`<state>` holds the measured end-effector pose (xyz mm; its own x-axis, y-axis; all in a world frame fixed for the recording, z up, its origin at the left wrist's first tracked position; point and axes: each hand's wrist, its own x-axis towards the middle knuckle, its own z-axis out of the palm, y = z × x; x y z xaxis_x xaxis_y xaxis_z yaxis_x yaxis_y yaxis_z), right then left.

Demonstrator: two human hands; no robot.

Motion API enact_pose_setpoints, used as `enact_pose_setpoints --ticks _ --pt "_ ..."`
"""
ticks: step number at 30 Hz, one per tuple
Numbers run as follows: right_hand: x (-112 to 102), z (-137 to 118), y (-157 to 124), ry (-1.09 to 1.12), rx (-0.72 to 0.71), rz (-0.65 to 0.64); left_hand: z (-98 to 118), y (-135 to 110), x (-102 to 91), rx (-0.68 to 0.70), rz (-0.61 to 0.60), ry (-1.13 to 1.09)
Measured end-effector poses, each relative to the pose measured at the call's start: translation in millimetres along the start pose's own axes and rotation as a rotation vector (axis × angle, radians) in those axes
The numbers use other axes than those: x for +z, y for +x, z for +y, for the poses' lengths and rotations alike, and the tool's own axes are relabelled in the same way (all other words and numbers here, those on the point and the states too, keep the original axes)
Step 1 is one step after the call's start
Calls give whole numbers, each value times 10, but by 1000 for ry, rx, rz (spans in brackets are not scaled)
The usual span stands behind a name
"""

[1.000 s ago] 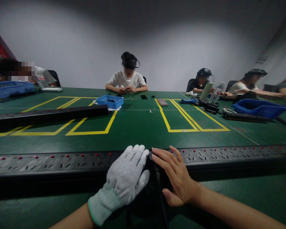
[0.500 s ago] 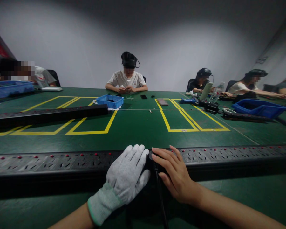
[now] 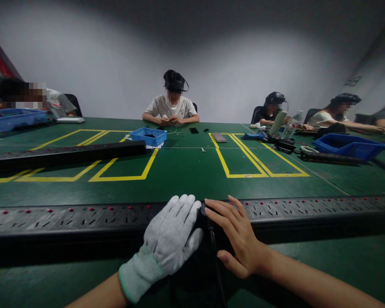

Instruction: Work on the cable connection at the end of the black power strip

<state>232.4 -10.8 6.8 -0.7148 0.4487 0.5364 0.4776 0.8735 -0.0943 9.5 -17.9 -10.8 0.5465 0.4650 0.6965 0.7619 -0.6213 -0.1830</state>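
Green table (image 3: 182, 171), bearing the long socket strip (image 3: 99, 217) crosswise before me. My gloved left hand (image 3: 167, 237) lies flat upon it, fingers together, apparently for steadiness; my bare right hand (image 3: 239, 239), fingers spread, rests fingertips on the corded plug (image 3: 203, 208) between them, presumably to keep it seated.

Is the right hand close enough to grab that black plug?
Probably yes: the right hand is right beside the black plug, and the gloved left hand on its other side leaves part of it uncovered.
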Motion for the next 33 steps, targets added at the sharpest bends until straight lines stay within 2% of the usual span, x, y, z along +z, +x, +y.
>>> enact_pose_setpoints --ticks 10,16,23,33 --pt "40 15 -18 9 -9 9 12 23 -13 -11 18 3" --pt "-12 -14 11 21 8 6 5 12 0 -10 2 10" --pt "-55 -96 66 51 145 18 4 -2 26 -2 4 21" --pt "-99 -144 94 282 302 51 8 -26 45 -19 -25 33"
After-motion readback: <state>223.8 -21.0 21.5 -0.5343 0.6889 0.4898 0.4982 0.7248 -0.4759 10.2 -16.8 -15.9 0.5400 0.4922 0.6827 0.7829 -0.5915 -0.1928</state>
